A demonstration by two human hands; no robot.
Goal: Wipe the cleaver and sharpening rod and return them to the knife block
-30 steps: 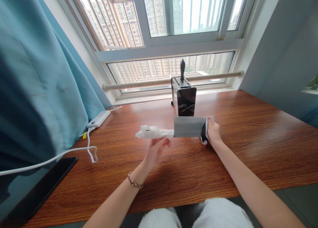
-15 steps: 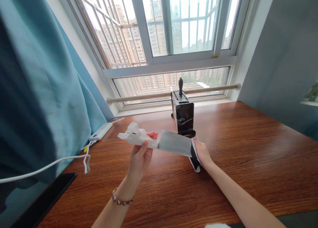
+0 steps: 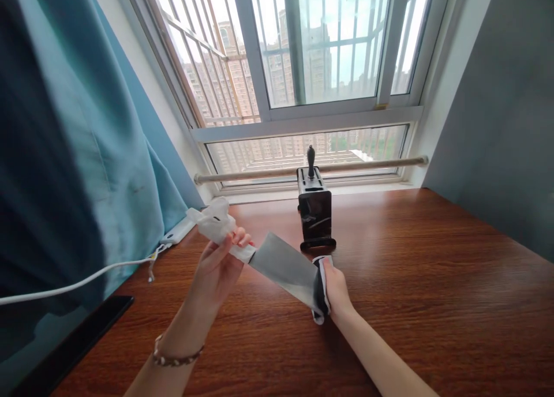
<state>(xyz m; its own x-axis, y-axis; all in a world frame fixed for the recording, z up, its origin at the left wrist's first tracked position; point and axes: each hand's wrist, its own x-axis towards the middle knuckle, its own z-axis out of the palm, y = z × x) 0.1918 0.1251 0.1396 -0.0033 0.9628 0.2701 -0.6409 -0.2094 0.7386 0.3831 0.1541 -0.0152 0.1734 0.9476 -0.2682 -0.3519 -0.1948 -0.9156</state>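
Note:
A kitchen cleaver [image 3: 283, 268] is held above the table, its broad grey blade sloping down to the right. My left hand [image 3: 220, 264] is closed around its handle, which is wrapped in white tissue-like material [image 3: 216, 221]. My right hand [image 3: 336, 287] grips a folded black-and-white cloth [image 3: 321, 293] at the blade's far end. The cloth covers that end of the blade, so I cannot see its edge there.
Behind the hands stands a black knife block [image 3: 315, 215] with one dark handle [image 3: 310, 161] sticking up. A white power strip [image 3: 179, 231] and cable lie at the left by the blue curtain [image 3: 130, 172]. A black-edged screen [image 3: 86, 336] is at the lower left of the wooden table [image 3: 424, 281].
The cleaver has tilted more steeply, its right end now lower. Both hands have shifted left in view, the right one also downward with the cloth. The view has tilted slightly.

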